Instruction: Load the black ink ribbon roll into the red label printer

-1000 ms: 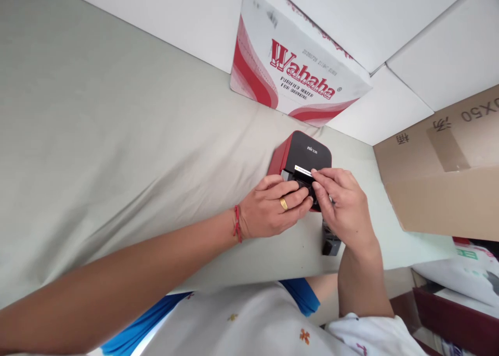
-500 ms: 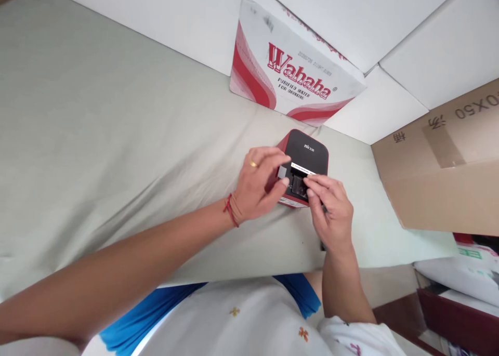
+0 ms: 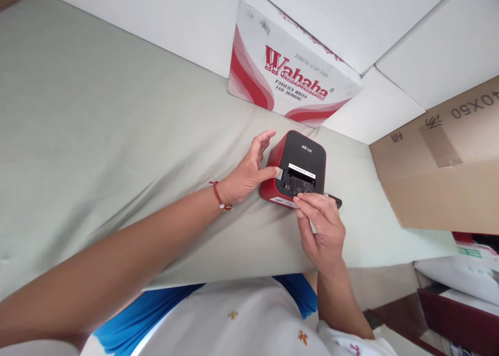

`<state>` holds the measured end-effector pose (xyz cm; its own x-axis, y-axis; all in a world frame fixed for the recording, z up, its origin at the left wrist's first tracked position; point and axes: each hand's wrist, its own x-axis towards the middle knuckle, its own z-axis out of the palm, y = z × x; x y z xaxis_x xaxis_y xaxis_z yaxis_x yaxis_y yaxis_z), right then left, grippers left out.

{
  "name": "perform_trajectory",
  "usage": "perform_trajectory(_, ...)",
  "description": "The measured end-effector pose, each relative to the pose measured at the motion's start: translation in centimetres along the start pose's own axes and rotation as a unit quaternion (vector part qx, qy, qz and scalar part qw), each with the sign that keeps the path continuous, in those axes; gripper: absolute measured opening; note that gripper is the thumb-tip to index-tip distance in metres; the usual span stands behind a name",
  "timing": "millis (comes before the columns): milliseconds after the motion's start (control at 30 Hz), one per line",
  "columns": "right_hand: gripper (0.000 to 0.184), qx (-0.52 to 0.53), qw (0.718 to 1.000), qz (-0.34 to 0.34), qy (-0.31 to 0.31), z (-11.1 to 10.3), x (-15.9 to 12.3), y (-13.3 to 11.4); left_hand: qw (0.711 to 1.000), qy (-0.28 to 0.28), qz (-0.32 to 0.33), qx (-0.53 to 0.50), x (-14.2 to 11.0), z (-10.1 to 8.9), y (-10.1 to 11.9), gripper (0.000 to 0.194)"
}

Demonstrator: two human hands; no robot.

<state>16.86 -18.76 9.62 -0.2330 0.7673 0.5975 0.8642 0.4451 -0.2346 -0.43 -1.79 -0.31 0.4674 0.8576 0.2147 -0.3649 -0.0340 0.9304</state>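
A red-bodied, box-shaped device (image 3: 304,156) with a black top stands in front of me, a white label strip (image 3: 302,170) across it. Below the strip, a glossy, see-through piece of film (image 3: 300,185) lies over the dark slot. Thumb and fingers of my right hand (image 3: 322,223) pinch together at the film's near edge. The thumb of my left hand (image 3: 249,171) rests at the grey button (image 3: 279,174) on the left corner, its other fingers spread beside the red side. A black arm like a crank (image 3: 334,200) juts out on the right, partly behind my right hand.
Behind the device stands a white and red Wahaha water carton (image 3: 292,70) against the white wall (image 3: 148,18). A brown cardboard box (image 3: 440,158) is on the right. A pale green cloth (image 3: 97,111) covers the table, with folds on the left.
My left hand has drawn back from the slot to the device's left corner, fingers spreading. My right hand has moved down and left, and more film shows. The black arm has swung upward.
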Motion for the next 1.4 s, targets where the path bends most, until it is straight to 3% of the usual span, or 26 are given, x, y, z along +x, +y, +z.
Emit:
perform_trajectory(133, 0.035, 0.011, 1.000, -0.005, -0.008, -0.2, 0.2, 0.0, 1.000, -0.026, 0.002, -0.006, 0.3, -0.3, -0.3, 0.103)
perform_trajectory(267, 0.028, 0.036, 0.999, 0.003, -0.032, -1.4, 0.9, 0.5, 0.999, -0.047, 0.005, -0.003, 0.3, -0.2, 0.4, 0.093)
perform_trajectory(367, 0.020, 0.056, 0.993, 0.100, -0.018, -2.4, 2.7, 2.1, 0.999, -0.054, -0.001, -0.007, 0.1, 0.0, 0.6, 0.081)
perform_trajectory(433, 0.025, 0.042, 0.983, 0.177, -0.019, -2.6, 4.9, 3.7, 0.999, -0.047, -0.010, -0.014, 0.0, 0.2, 0.6, 0.074)
perform_trajectory(467, 0.028, 0.026, 0.978, 0.201, -0.045, -2.5, 6.2, 4.5, 0.999, -0.042, -0.015, -0.021, 0.0, 0.2, 0.6, 0.072)
perform_trajectory(533, 0.031, -0.021, 0.962, 0.221, -0.159, -2.0, 9.0, 5.7, 0.998, -0.037, -0.025, -0.039, 0.0, 0.3, 0.6, 0.069)
perform_trajectory(667, 0.044, -0.166, 0.879, 0.211, -0.394, -0.5, 13.5, 6.0, 0.997, -0.034, -0.038, -0.065, 0.1, 0.5, 0.8, 0.068)
perform_trajectory(733, 0.044, -0.218, 0.844, 0.210, -0.442, 0.3, 14.6, 5.3, 0.996, -0.035, -0.044, -0.073, 0.1, 0.6, 0.9, 0.068)
perform_trajectory(833, 0.041, -0.263, 0.825, 0.231, -0.443, 1.0, 14.7, 4.3, 0.996, -0.034, -0.046, -0.074, 0.1, 0.6, 0.9, 0.069)
perform_trajectory(967, 0.036, -0.250, 0.849, 0.227, -0.406, 1.4, 13.7, 4.5, 0.997, -0.039, -0.043, -0.056, 0.1, 0.3, 0.6, 0.069)
perform_trajectory(1133, 0.023, -0.238, 0.882, 0.179, -0.365, 2.7, 12.4, 7.1, 0.998, -0.042, -0.034, -0.008, -0.2, -0.5, 0.1, 0.073)
perform_trajectory(1267, 0.017, -0.161, 0.933, 0.161, -0.279, 3.7, 11.0, 8.9, 0.997, -0.045, -0.019, 0.059, -0.4, -1.1, 0.0, 0.081)
perform_trajectory(1333, 0.022, -0.091, 0.949, 0.166, -0.252, 2.9, 10.5, 8.6, 0.996, -0.050, -0.011, 0.079, -0.5, -1.4, -0.1, 0.082)
perform_trajectory(1400, 0.025, -0.016, 0.953, 0.190, -0.234, 0.8, 10.0, 7.3, 0.995, -0.049, -0.004, 0.087, -0.6, -1.5, -0.1, 0.078)
